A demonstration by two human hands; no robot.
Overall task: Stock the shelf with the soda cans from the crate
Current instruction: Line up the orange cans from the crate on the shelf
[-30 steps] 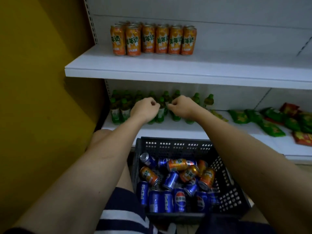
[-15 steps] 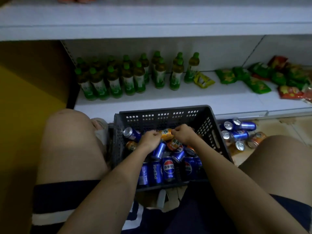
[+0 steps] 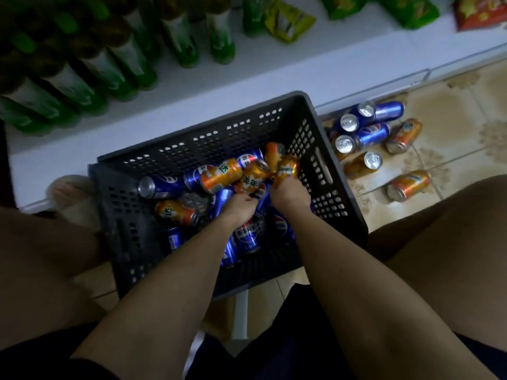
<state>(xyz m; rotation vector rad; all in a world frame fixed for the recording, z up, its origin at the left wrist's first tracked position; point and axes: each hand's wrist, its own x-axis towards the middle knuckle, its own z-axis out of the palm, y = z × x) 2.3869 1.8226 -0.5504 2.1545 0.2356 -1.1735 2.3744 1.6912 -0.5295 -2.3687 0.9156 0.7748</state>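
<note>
Orange cans fill both hands inside the crate (image 3: 323,165): right hand (image 3: 291,193) clamps an upright can (image 3: 286,168); left hand (image 3: 241,207) grips another (image 3: 253,179), tilted. Shelf (image 3: 247,78) lies directly beyond.

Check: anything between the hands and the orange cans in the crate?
Nothing visible. The right hand already grips an orange can; the left hand is on another orange can, inside the crate.

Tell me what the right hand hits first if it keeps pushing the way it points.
The right hand already grips an orange can; straight on, that can likely meets the crate wall. Depth unclear.
</note>
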